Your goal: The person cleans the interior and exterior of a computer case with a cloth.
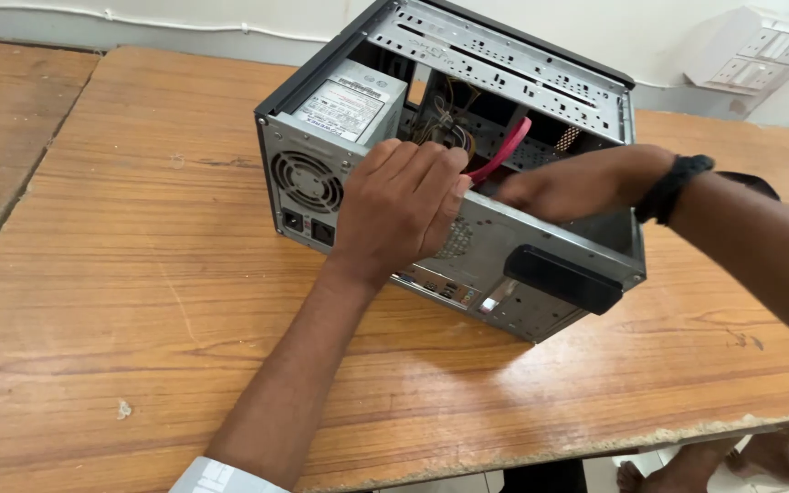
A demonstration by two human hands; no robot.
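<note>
An open grey computer case lies on its side on a wooden table, its rear panel towards me. Inside are a power supply, a bundle of wires and a red flat cable. My left hand rests over the rear edge of the case, fingers curled at the opening close to the red cable. My right hand, with a black band on the wrist, reaches into the case; its fingers are hidden inside, so I cannot see what they touch.
A black handle-like part sticks out from the case's rear panel. A white switchboard is mounted on the wall at the back right. A second wooden table adjoins at the left. Bare feet show below the table's front edge.
</note>
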